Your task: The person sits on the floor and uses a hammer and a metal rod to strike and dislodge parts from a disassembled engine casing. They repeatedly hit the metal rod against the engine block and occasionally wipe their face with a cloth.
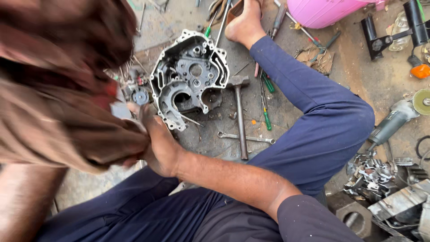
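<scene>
Grimy, oil-stained concrete floor (188,20) serves as the workplace, strewn with tools, and the person sits on it in dark blue trousers.

Nearest the camera, a brown crumpled cloth (67,116) fills the left side, blurred. The right hand (159,143) is clenched on the edge of that cloth, fingers folded tight into the fabric. The left hand is hidden behind the cloth, so I cannot tell whether it is apart or closed.

Just beyond the right hand's knuckles lies the grey cast-metal engine crankcase half (190,74), open side up on the floor, with round bores and a ribbed rim. To its left sit small grey engine parts (139,94), close beside it.

Right of the casing rests a steel hammer with a long dark handle (241,116), near a silver combination spanner (246,137) that crosses beneath the handle. Green-handled screwdrivers (267,103) lie just past these, beside the bent leg.

Farther off, the bare foot (244,24) rests near the casing's top. At the far right lies a grey angle grinder (396,118), and a pink rounded plastic container (322,11) stands at the top edge.
</scene>
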